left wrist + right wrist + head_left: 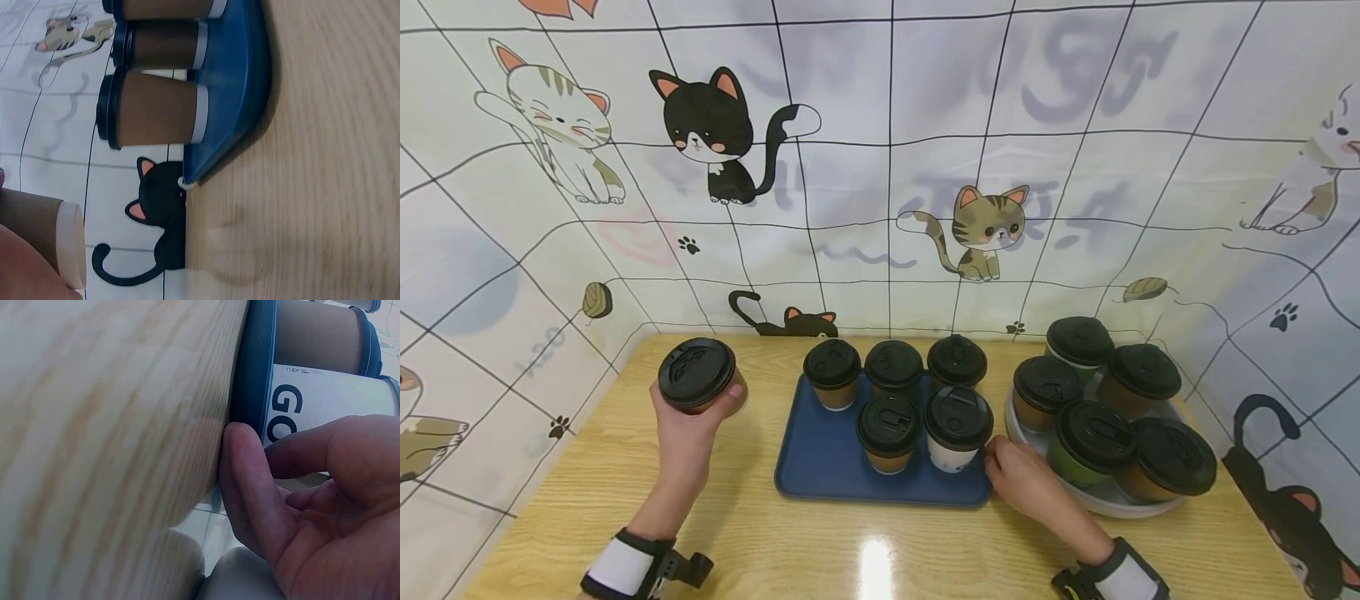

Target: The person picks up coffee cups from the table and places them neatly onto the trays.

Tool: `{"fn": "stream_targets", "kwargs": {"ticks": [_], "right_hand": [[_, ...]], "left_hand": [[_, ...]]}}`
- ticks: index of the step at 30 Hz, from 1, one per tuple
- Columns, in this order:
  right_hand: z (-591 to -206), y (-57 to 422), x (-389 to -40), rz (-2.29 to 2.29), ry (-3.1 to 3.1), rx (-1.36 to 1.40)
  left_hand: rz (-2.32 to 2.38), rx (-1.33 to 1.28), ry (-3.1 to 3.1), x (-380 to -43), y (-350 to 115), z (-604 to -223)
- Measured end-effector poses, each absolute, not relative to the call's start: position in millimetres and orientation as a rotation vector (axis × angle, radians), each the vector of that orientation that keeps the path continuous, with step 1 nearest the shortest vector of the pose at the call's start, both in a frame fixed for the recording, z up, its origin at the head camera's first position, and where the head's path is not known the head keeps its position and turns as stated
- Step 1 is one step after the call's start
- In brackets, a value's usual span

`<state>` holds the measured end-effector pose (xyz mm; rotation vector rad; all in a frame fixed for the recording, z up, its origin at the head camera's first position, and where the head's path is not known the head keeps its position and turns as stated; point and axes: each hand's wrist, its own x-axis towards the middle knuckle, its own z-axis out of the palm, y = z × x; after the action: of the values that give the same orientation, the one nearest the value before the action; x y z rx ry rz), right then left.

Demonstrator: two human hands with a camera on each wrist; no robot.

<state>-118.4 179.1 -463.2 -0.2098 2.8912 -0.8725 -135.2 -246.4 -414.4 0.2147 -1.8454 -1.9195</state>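
My left hand [688, 433] grips a brown paper coffee cup with a black lid [697, 372], held up over the table left of the tray. In the left wrist view this cup [37, 225] shows a pale bottom band. A blue tray [820, 467] carries several black-lidded cups, among them a white cup [951, 457] near its right front corner. At that corner my right hand [1026, 479] holds the tray's edge between thumb and fingers. In the right wrist view the fingertips [240, 434] meet the tray rim [253, 375], close to the lettered white cup [331, 394].
Right of the tray, a round pale tray [1105, 504] holds several lidded cups, including a green cup [1071, 462]. Behind the wooden table [737, 542] hangs a cloth backdrop [850, 183] with printed cats; it also covers both sides.
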Motion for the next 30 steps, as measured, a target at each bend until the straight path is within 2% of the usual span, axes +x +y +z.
{"fn": "stream_targets", "kwargs": {"ticks": [20, 30], "right_hand": [[-465, 180, -119, -0.872, 2.905, -0.218], [-465, 180, -118, -0.883, 2.902, -0.228]], "left_hand": [[-1.977, -0.042, -2.281, -124, -216, -442], [-2.024, -0.027, -2.375, -123, -202, -462]]}}
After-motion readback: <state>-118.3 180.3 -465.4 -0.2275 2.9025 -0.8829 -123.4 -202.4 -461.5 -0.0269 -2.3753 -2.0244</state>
